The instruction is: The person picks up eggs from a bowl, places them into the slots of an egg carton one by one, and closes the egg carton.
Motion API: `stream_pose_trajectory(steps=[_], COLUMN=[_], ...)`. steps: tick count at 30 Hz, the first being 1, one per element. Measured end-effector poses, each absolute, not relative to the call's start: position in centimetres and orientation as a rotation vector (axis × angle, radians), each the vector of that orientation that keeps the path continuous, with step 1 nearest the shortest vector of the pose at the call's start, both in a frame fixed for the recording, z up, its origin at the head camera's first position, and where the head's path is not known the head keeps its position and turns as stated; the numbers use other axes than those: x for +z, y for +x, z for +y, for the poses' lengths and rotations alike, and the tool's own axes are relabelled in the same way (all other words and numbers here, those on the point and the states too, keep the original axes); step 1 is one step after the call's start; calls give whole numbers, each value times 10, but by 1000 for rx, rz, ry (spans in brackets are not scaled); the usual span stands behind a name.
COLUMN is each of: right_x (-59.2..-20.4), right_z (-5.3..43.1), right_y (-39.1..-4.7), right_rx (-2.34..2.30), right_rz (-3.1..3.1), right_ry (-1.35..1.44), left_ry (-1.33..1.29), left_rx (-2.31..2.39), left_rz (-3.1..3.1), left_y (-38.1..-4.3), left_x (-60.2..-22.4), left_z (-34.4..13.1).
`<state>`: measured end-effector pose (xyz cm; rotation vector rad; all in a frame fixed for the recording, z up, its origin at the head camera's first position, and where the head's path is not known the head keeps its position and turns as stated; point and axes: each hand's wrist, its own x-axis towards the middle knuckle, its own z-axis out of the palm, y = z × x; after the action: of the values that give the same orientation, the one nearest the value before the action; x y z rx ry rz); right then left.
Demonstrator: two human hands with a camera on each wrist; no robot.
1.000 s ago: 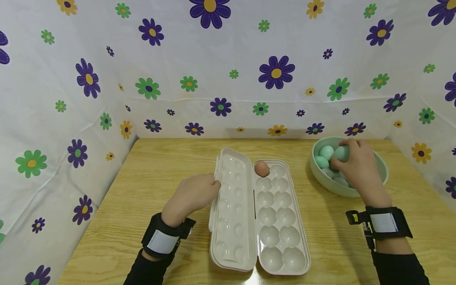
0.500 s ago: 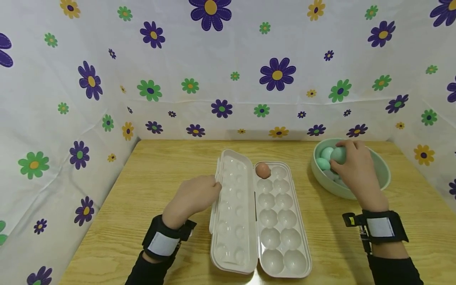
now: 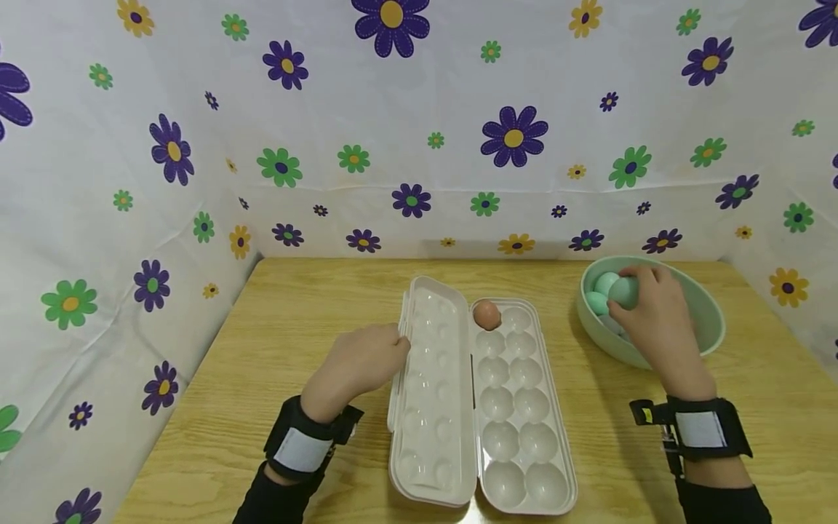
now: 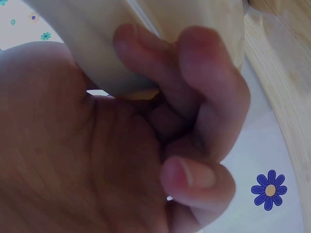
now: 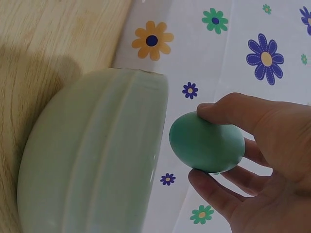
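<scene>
In the head view an open white egg carton [image 3: 435, 393] lies mid-table, lid to the left. One brown egg [image 3: 487, 315] sits in its far left cup. My left hand [image 3: 366, 364] grips the outer edge of the lid, with curled fingers [image 4: 214, 73] at the pale plastic in the left wrist view. Over the light green bowl [image 3: 710, 320], my right hand [image 3: 661, 327] pinches a green egg [image 5: 206, 142] between thumb and fingers. The right wrist view shows that egg above the bowl's rim. More green eggs [image 3: 597, 303] lie in the bowl, partly hidden by the hand.
The wooden table [image 3: 294, 291] ends at a white flowered cloth [image 3: 458, 167] at the back and sides. A strip of tabletop separates the carton from the bowl at the right. Both wrists wear black straps.
My right hand has lifted the green egg slightly from among the others in the bowl. The left hand keeps its grip on the carton lid. The whole head view has shifted slightly.
</scene>
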<state>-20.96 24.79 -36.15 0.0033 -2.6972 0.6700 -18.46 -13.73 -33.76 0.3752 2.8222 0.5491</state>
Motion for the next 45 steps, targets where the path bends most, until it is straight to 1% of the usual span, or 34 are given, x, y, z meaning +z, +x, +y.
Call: stream_pose_trajectory(steps=[25,33,45], right_x=[-359,-359,-362], right_z=[243,239,233], right_y=[-211,-212,-212], right_rx=[643,687,662], right_rz=[-2768,-2725,-2712], right_ry=[-86,-12,30], left_ry=[395,398,395], left_rx=[557,544,564], left_rz=[2826,2827,2826], left_y=[-188,-188,-186], left_x=[-337,-335,-336], left_z=[-137,-136,-135])
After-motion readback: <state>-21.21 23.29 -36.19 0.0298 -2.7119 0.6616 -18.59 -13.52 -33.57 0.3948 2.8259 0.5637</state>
